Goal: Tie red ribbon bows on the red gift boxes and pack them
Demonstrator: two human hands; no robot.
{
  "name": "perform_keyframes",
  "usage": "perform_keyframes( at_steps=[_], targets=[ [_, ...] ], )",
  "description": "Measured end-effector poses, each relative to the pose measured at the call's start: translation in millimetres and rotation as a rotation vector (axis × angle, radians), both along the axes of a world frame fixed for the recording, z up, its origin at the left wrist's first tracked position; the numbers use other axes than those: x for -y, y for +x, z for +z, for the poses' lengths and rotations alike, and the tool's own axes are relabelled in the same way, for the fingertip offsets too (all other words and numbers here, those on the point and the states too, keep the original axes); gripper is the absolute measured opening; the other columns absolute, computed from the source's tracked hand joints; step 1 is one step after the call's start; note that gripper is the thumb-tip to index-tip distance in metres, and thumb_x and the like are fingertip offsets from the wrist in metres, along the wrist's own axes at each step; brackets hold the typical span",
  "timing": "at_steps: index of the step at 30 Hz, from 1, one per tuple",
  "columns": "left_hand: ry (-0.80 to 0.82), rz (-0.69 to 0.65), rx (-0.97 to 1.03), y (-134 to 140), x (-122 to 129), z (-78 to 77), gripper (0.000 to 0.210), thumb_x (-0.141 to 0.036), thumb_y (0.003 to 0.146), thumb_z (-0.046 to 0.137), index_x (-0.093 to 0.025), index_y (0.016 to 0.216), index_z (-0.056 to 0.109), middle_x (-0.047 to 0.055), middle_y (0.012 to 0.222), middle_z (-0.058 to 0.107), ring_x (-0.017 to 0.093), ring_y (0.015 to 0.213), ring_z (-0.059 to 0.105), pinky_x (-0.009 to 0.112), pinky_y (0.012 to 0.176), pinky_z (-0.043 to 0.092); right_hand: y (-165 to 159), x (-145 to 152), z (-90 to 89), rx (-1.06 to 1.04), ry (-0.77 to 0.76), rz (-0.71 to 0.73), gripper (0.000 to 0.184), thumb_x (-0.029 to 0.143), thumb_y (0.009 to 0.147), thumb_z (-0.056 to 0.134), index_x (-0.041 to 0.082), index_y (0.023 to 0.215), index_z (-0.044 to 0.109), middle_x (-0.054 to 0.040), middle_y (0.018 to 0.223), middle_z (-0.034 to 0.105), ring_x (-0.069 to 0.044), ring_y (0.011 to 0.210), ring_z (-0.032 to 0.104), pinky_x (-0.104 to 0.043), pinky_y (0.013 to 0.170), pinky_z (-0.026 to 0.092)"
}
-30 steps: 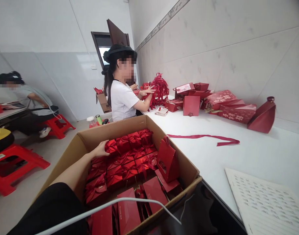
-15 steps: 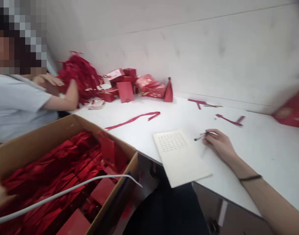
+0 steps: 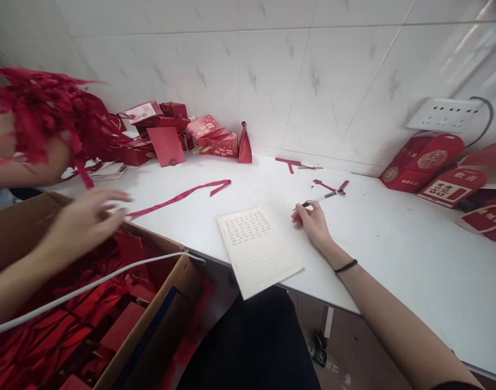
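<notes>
My right hand (image 3: 313, 222) rests on the white table with its fingers closed around a slim pen (image 3: 324, 198). To its left lies a lined paper pad (image 3: 268, 265), with rows of handwriting on its upper part and its lower corner jutting past the table edge. My left hand (image 3: 83, 216), a little blurred, hovers over the far side of a cardboard box (image 3: 167, 295), fingers stretched out and apart with nothing in them. Red ribbons and packages (image 3: 124, 325) fill the box. Close to the left fingertips a long red ribbon (image 3: 178, 197) runs across the table.
A co-worker's arm (image 3: 37, 165) is at the left by a bundle of red ribbons (image 3: 49, 108). Red gift boxes (image 3: 167, 145) line the wall; more red boxes (image 3: 422, 160) sit below a power strip (image 3: 445, 115). A white cable (image 3: 93, 286) crosses the cardboard box.
The view has swung right. My left hand has risen from inside the cardboard box to above its far edge. The pen has turned in my right hand, and the ribbon bundle at left is lifted.
</notes>
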State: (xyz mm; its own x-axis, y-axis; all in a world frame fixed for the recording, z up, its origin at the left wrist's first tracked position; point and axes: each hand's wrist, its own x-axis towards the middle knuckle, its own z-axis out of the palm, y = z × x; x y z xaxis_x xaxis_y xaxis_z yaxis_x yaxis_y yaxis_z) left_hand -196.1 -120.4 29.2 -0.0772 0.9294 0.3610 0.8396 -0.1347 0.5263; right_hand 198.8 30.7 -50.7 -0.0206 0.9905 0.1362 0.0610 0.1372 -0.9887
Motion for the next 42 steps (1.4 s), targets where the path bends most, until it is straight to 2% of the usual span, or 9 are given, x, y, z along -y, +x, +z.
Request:
perform_keyframes(
  at_steps=[1,2,6,10,14,20,23,30,42],
  targets=[
    [0.105,-0.001,-0.059,17,-15,3.7,0.021,-0.041,0.079,0.049,-0.024,0.088,0.058,0.001,0.098,0.058,0.020,0.093,0.055,0.035,0.082,0.049,-1,2,0.7,0.002,-0.005,-0.004,0.041,0.049,0.067,0.060,0.022,0.083,0.034,0.0049,0.055,0.057,-0.012,0.046,0.051,-0.019,0.037,0.037],
    [0.076,-0.062,-0.098,37,-34,4.9,0.020,-0.037,0.079,0.046,-0.022,0.087,0.058,0.002,0.095,0.058,0.019,0.090,0.056,0.033,0.081,0.049,-3,4,1.4,0.001,-0.010,-0.003,0.039,0.048,0.067,0.059,0.022,0.082,0.033,0.0056,0.054,0.056,-0.011,0.045,0.049,-0.019,0.037,0.037],
    [-0.264,-0.425,-0.256,127,-113,-11.6,0.027,-0.033,0.078,0.047,-0.018,0.097,0.059,0.005,0.100,0.061,0.018,0.090,0.058,0.032,0.082,0.047,-7,9,1.1,0.013,-0.013,0.060,0.030,0.039,0.067,0.058,0.023,0.076,0.033,0.0073,0.049,0.051,-0.010,0.041,0.044,-0.018,0.035,0.034],
    [-0.257,-0.481,-0.280,177,-141,-40.2,0.034,-0.037,0.081,0.045,-0.016,0.105,0.058,0.010,0.105,0.058,0.023,0.101,0.053,0.035,0.090,0.041,-8,7,-2.3,0.057,-0.012,0.119,0.023,0.033,0.067,0.056,0.022,0.072,0.037,0.0068,0.048,0.049,-0.010,0.042,0.044,-0.019,0.037,0.033],
    [-0.197,-0.517,-0.188,178,-132,-55.6,0.030,-0.036,0.082,0.047,-0.020,0.104,0.059,0.007,0.108,0.055,0.022,0.107,0.046,0.036,0.093,0.037,-9,7,-1.0,0.124,0.010,0.114,0.018,0.030,0.069,0.056,0.021,0.069,0.041,0.0059,0.050,0.050,-0.010,0.044,0.045,-0.019,0.041,0.034],
    [-0.238,-0.605,-0.175,174,-134,-56.9,0.025,-0.026,0.081,0.046,-0.026,0.098,0.064,0.003,0.106,0.055,0.021,0.105,0.045,0.035,0.093,0.034,-21,20,7.9,0.164,0.044,0.096,0.019,0.021,0.070,0.054,0.021,0.061,0.037,0.0065,0.048,0.050,-0.009,0.046,0.045,-0.019,0.045,0.033],
    [-0.237,-0.562,-0.176,180,-137,-58.8,0.023,-0.026,0.079,0.047,-0.025,0.094,0.065,0.003,0.103,0.056,0.022,0.102,0.045,0.037,0.092,0.034,-29,25,7.9,0.179,0.058,0.142,0.019,0.019,0.070,0.051,0.021,0.059,0.035,0.0074,0.044,0.047,-0.009,0.043,0.043,-0.020,0.045,0.031],
    [-0.259,-0.388,-0.111,196,-137,-64.5,0.024,-0.044,0.073,0.055,-0.021,0.078,0.062,0.003,0.099,0.053,0.024,0.099,0.043,0.040,0.087,0.035,-33,28,6.8,0.283,0.029,0.171,0.029,0.025,0.073,0.052,0.021,0.054,0.030,0.0067,0.041,0.046,-0.009,0.041,0.042,-0.020,0.043,0.030],
    [-0.265,-0.341,-0.094,202,-134,-64.1,0.026,-0.045,0.067,0.059,-0.020,0.075,0.059,0.003,0.098,0.052,0.024,0.100,0.043,0.040,0.087,0.033,-32,28,5.9,0.366,0.012,0.181,0.030,0.021,0.068,0.051,0.021,0.054,0.024,0.0086,0.041,0.033,-0.008,0.040,0.032,-0.021,0.040,0.023]
  ],
)
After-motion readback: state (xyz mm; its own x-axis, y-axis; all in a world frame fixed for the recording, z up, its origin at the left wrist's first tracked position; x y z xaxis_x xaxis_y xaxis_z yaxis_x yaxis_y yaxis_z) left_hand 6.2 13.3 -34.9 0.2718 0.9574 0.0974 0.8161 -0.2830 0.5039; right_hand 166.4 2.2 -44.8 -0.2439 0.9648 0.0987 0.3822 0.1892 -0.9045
